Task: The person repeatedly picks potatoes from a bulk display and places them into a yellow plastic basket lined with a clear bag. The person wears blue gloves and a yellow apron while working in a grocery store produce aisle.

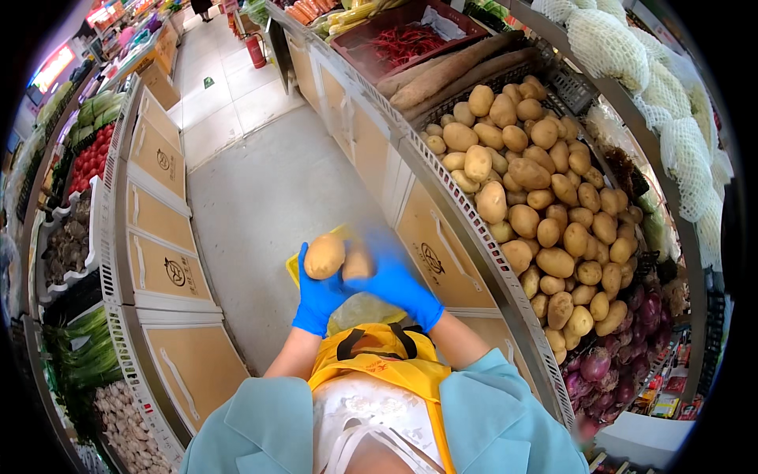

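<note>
In blue gloves, both hands are in front of my body over the aisle floor. My left hand (318, 303) is closed around a large tan potato (324, 256). Beside it, between the two hands, a second potato (357, 263) is slightly blurred. My right hand (398, 285) lies against the right side of that second potato; its fingers are smeared by motion, so its grip is unclear. Under the hands, a yellow container (292, 270) shows at its rim, with a clear plastic bag (366, 314) partly hidden by the gloves and my yellow apron (379, 355).
To the right, a display edge (450, 178) borders heaped potatoes (545, 178), with red onions (595, 364) nearer me and red chillies (408, 44) farther off. Cabinets (172, 266) line the left, below garlic (130, 426), green stalks (89, 355) and tomatoes (93, 157). A fire extinguisher (256, 51) stands ahead.
</note>
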The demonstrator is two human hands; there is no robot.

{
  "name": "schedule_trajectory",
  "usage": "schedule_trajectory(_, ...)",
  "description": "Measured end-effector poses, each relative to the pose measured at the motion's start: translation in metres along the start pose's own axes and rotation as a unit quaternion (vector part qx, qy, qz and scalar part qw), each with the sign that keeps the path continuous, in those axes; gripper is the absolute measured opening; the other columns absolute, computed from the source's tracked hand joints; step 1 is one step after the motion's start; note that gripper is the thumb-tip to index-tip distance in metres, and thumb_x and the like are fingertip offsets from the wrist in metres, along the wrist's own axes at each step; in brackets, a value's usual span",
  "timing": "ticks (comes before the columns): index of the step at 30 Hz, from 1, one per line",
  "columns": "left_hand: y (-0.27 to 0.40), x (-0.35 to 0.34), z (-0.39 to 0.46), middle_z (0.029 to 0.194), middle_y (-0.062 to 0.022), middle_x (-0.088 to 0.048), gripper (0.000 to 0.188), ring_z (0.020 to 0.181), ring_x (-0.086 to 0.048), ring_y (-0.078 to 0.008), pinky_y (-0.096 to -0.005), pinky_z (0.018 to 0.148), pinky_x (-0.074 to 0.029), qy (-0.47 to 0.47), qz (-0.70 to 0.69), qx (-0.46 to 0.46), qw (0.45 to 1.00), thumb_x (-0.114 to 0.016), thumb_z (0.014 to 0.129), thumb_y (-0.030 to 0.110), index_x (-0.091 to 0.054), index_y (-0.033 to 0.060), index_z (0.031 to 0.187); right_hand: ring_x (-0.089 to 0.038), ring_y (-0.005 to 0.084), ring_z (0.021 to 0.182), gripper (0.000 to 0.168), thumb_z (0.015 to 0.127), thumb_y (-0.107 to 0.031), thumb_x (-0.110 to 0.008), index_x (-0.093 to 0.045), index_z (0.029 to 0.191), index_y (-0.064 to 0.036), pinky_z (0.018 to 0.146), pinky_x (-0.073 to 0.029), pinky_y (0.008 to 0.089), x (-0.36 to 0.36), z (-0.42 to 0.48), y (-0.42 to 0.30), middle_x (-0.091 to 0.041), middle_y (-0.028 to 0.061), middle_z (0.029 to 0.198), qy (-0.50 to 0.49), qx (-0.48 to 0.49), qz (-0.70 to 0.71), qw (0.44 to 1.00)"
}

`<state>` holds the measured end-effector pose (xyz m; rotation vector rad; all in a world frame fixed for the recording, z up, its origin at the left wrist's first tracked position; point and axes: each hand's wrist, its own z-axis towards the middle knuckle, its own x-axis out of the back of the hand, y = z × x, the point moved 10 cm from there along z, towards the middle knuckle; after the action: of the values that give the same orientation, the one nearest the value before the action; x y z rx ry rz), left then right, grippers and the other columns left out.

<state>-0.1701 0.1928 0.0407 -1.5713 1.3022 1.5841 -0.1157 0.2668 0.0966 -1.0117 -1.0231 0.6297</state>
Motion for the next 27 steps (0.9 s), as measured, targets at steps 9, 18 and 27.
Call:
schedule_trajectory(9, -0.028, -0.055, 0.004, 0.12, -0.0117, -0.048, 0.055, 0.112, -0.046, -0.0253, -0.0414, 0.101, -0.033, 0.053, -0.099, 0.106, 0.988, -0.049, 0.084, 0.047, -0.041, 0.0057, 0.12, -0.048, 0.035, 0.113, 0.069, 0.069, -0.035, -0.072, -0.044, 0.126, -0.009, 0.096, -0.039, 0.0402, 0.004, -0.001, 0.025, -0.048, 0.0197, 0.124, -0.024, 0.036, -0.002, 0.999)
schedule_trajectory(18, -0.047, -0.028, 0.019, 0.126, -0.0102, -0.047, 0.059, 0.112, -0.047, -0.0262, -0.0468, 0.098, -0.037, -0.007, -0.438, 0.214, 0.873, -0.048, 0.084, 0.056, -0.043, 0.0142, 0.126, -0.048, 0.0332, 0.114, 0.074, 0.065, -0.028, -0.077, -0.042, 0.128, -0.009, 0.096, -0.039, 0.041, 0.022, 0.002, -0.034, -0.048, 0.0181, 0.124, 0.049, 0.11, -0.154, 0.981)
schedule_trajectory(27, -0.04, -0.008, 0.018, 0.137, -0.0167, -0.034, 0.085, 0.124, -0.036, -0.035, -0.0568, 0.1, -0.029, 0.153, 0.071, 0.153, 0.974, -0.031, 0.078, 0.074, -0.028, 0.0138, 0.137, -0.053, 0.034, 0.108, 0.065, 0.068, -0.028, -0.073, -0.046, 0.125, -0.012, 0.091, -0.044, 0.0397, 0.03, 0.018, -0.03, -0.053, 0.0177, 0.119, -0.061, -0.06, -0.029, 0.996)
